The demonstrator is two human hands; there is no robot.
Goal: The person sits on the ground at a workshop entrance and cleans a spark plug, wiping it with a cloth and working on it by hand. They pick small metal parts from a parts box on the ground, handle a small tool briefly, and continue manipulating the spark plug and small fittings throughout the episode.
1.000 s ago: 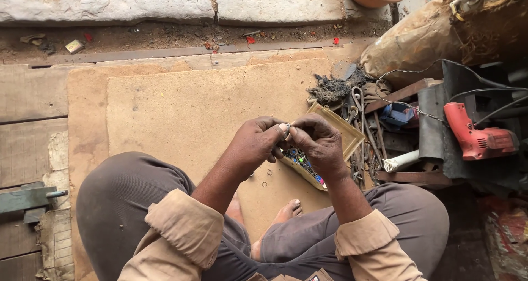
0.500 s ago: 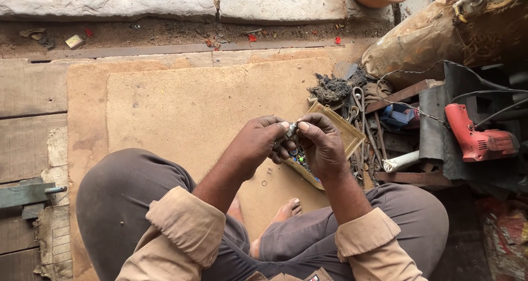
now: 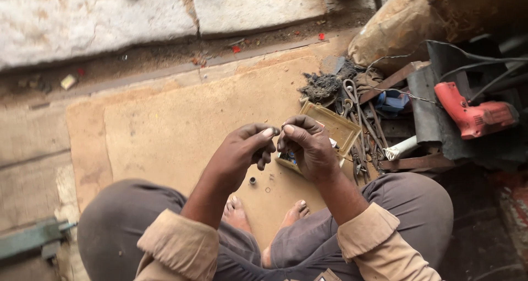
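Since the earlier pictures, the left hand (image 3: 242, 149) and right hand (image 3: 308, 146) sit slightly higher at mid-frame, their fingertips now pinched together above the open yellow box (image 3: 335, 124) rather than down against it.

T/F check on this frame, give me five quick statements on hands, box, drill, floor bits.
1. The left hand and right hand meet fingertip to fingertip above the board. True.
2. The red drill is in the right hand. False: it lies off to the right, untouched.
3. A small open box sits just behind the right hand. True.
4. The person wears shoes. False: both feet are bare.
5. Two small metal rings lie on the board below the hands. True.
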